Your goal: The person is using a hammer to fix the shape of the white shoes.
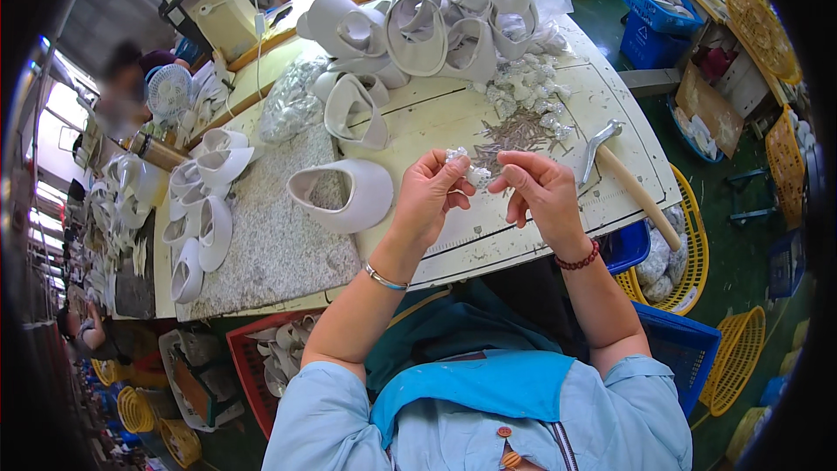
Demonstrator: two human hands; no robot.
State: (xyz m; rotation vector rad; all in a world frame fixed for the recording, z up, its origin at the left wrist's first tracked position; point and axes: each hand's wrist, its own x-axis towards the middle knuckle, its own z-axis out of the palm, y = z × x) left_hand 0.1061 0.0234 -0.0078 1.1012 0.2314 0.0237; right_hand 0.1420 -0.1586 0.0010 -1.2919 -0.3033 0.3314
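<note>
My left hand [429, 194] and my right hand [542, 190] are raised together over the near edge of the worktable [436, 113]. Between their fingertips they pinch a small white ornament piece [471, 169]. Just beyond the hands lies a scatter of thin metal pins [514, 133] and a heap of small white ornaments [523, 87]. A white shoe upper [344, 194] lies on the stone slab [279, 244] left of my left hand. A hammer [623, 176] with a wooden handle rests to the right of my right hand.
A pile of white shoe uppers [436, 17] fills the back of the table, more [205, 201] lie along the left. A clear bag [292, 105] sits beside them. Yellow baskets [689, 253] and blue crates [649, 30] stand right. Another person [122, 78] sits far left.
</note>
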